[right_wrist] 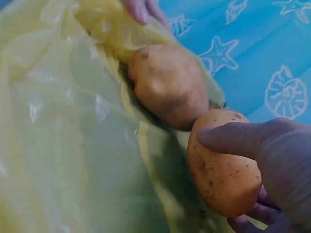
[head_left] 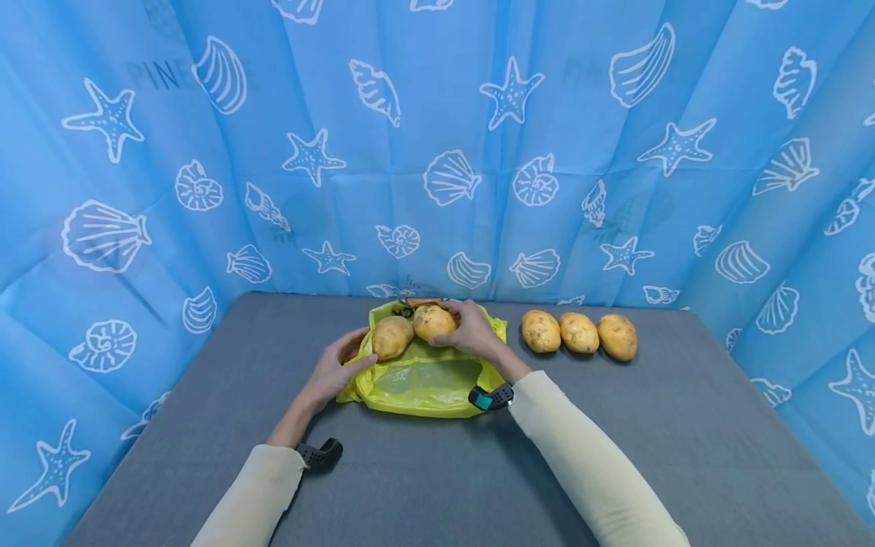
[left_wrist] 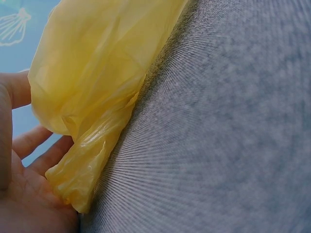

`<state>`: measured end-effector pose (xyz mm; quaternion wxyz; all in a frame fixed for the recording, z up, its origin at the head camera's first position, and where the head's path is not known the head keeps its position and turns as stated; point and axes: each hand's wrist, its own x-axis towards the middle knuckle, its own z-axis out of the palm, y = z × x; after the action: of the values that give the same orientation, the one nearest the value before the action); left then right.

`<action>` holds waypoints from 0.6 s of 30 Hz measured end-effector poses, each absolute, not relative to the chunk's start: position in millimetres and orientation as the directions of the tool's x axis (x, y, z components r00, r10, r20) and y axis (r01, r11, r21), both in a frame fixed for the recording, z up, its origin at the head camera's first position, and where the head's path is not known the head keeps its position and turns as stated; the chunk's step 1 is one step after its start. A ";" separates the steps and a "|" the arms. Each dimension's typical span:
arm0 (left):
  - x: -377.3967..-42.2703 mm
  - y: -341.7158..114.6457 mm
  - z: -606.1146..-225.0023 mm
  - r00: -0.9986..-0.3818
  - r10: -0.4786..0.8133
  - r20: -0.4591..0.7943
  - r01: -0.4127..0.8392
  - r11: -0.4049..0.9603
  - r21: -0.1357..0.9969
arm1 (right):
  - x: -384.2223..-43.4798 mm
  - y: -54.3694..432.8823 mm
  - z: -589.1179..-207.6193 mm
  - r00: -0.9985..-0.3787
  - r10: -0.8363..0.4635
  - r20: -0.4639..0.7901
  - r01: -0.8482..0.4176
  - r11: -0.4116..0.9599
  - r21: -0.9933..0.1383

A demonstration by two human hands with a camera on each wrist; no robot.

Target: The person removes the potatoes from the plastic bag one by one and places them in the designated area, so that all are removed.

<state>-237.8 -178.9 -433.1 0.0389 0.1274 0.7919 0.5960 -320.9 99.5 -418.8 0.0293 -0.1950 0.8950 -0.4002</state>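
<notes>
A yellow plastic bag (head_left: pixel 424 389) lies with its mouth spread on the grey table. My right hand (head_left: pixel 472 331) grips a potato (head_left: pixel 432 322) over the bag's far part, the thumb across its near side in the right wrist view. Left of it, a second potato (head_left: pixel 393 338) sits at the bag, close against the held one. My left hand (head_left: pixel 336 374) holds the bag's left side, its thumb near the second potato. In the left wrist view, the left fingers (left_wrist: pixel 34 141) reach behind the bunched yellow plastic (left_wrist: pixel 97 141).
Three potatoes (head_left: pixel 579 333) stand in a row on the table (head_left: pixel 410 486), right of the bag. A dark patterned and orange patch (head_left: pixel 405 308) shows at the bag's far edge. A blue curtain (head_left: pixel 424 152) with shells and starfish hangs behind the table and along both sides.
</notes>
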 end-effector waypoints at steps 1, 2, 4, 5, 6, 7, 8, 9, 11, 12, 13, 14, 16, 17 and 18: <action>-238.1 -178.7 -433.2 -0.965 0.247 0.088 0.154 0.259 0.954 | -318.9 100.7 -418.0 -0.923 -0.369 0.108 -0.325 0.600 -0.731; -238.8 -178.7 -433.9 -0.965 0.247 0.086 0.152 0.259 0.954 | -316.7 102.0 -416.8 -0.925 -0.363 0.110 -0.322 0.595 -0.737; -241.1 -179.1 -437.0 -0.965 0.247 0.084 0.150 0.262 0.953 | -312.5 104.7 -414.6 -0.929 -0.352 0.116 -0.316 0.588 -0.745; -243.2 -179.5 -440.0 -0.966 0.245 0.085 0.150 0.262 0.953 | -310.3 106.3 -413.2 -0.930 -0.347 0.123 -0.317 0.584 -0.747; -245.5 -180.1 -443.6 -0.966 0.243 0.085 0.149 0.261 0.954 | -308.2 107.8 -411.7 -0.931 -0.342 0.129 -0.316 0.579 -0.751; -248.0 -180.7 -447.5 -0.967 0.240 0.087 0.151 0.259 0.954 | -306.1 109.4 -410.0 -0.932 -0.336 0.134 -0.316 0.574 -0.756; -250.3 -181.4 -451.6 -0.967 0.238 0.092 0.154 0.259 0.954 | -304.2 111.2 -408.3 -0.932 -0.334 0.141 -0.318 0.566 -0.760; -252.6 -182.2 -455.7 -0.967 0.236 0.097 0.158 0.259 0.953 | -302.0 113.4 -406.5 -0.931 -0.335 0.147 -0.321 0.556 -0.767; -256.5 -184.0 -462.8 -0.967 0.231 0.106 0.167 0.260 0.951 | -297.3 118.3 -402.6 -0.928 -0.338 0.158 -0.327 0.533 -0.781; -257.5 -184.7 -465.0 -0.967 0.231 0.111 0.171 0.262 0.950 | -295.3 121.0 -400.9 -0.928 -0.337 0.159 -0.324 0.522 -0.789; -258.3 -185.4 -466.8 -0.966 0.231 0.114 0.174 0.263 0.949 | -293.4 124.0 -399.3 -0.927 -0.337 0.162 -0.325 0.512 -0.795; -258.7 -186.1 -468.0 -0.966 0.232 0.116 0.177 0.264 0.948 | -291.6 127.1 -397.7 -0.927 -0.338 0.163 -0.324 0.504 -0.800; -259.2 -187.1 -469.2 -0.965 0.233 0.117 0.178 0.262 0.949 | -288.6 133.7 -395.2 -0.926 -0.336 0.171 -0.329 0.499 -0.802; -259.6 -187.3 -469.7 -0.966 0.232 0.116 0.177 0.261 0.949 | -287.5 137.0 -394.0 -0.926 -0.333 0.175 -0.330 0.494 -0.805; -259.7 -187.4 -469.8 -0.966 0.232 0.116 0.177 0.259 0.950 | -286.4 140.8 -393.0 -0.927 -0.328 0.181 -0.331 0.494 -0.804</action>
<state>-259.7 -187.4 -469.8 0.0232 0.1288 0.7932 0.5948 -286.4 140.8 -393.0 -0.0017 -0.1908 0.8642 -0.4656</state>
